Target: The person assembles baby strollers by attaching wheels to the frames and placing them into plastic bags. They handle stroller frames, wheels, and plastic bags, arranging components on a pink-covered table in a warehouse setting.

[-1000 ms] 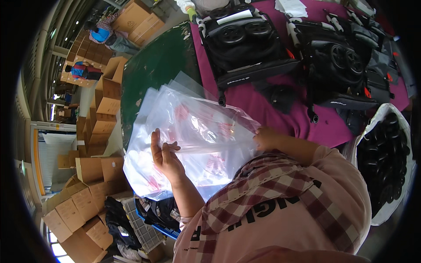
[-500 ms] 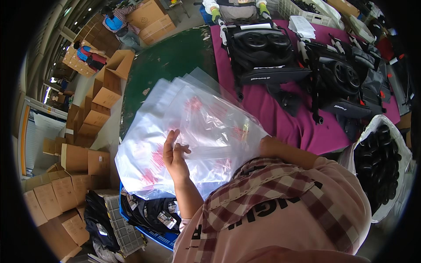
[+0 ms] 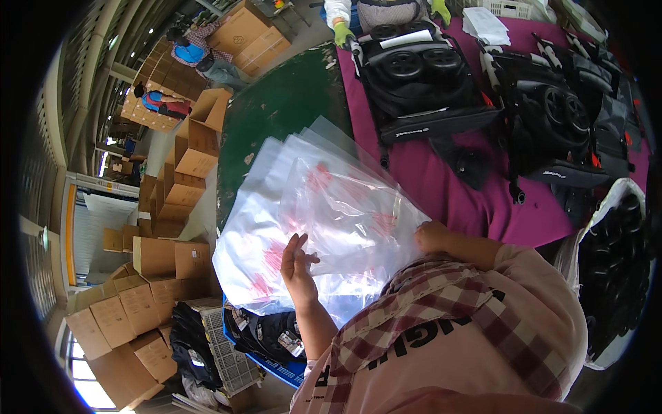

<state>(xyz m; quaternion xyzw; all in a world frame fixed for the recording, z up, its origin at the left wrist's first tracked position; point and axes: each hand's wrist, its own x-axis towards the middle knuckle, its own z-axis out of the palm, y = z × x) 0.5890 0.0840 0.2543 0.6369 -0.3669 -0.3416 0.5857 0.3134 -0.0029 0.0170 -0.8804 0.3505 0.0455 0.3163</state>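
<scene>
A fanned stack of clear plastic bags [image 3: 269,200] with red printing lies in front of me, on the near end of the green tabletop. Above its middle, my left hand [image 3: 298,276] is raised palm inward; its fingers are loosely bent and apart, with nothing plainly gripped. My right hand [image 3: 432,237] is at the stack's right edge, its fingers curled closed on the top plastic bag [image 3: 345,207]. My body hides the bags' near right part.
Folded black strollers [image 3: 420,83] lie on a magenta cloth [image 3: 483,214] to the right. A white sack of black wheels [image 3: 610,269] stands at near right. Below the bags is a blue crate [image 3: 276,366] of black fabric parts. Open cartons [image 3: 189,155] line the left. Gloved hands [image 3: 343,33] hold the far stroller.
The whole view has shifted, so the scene sits further right and lower. My right hand now shows more fully at the bag edge. My left hand keeps nearly the same pose over the bags.
</scene>
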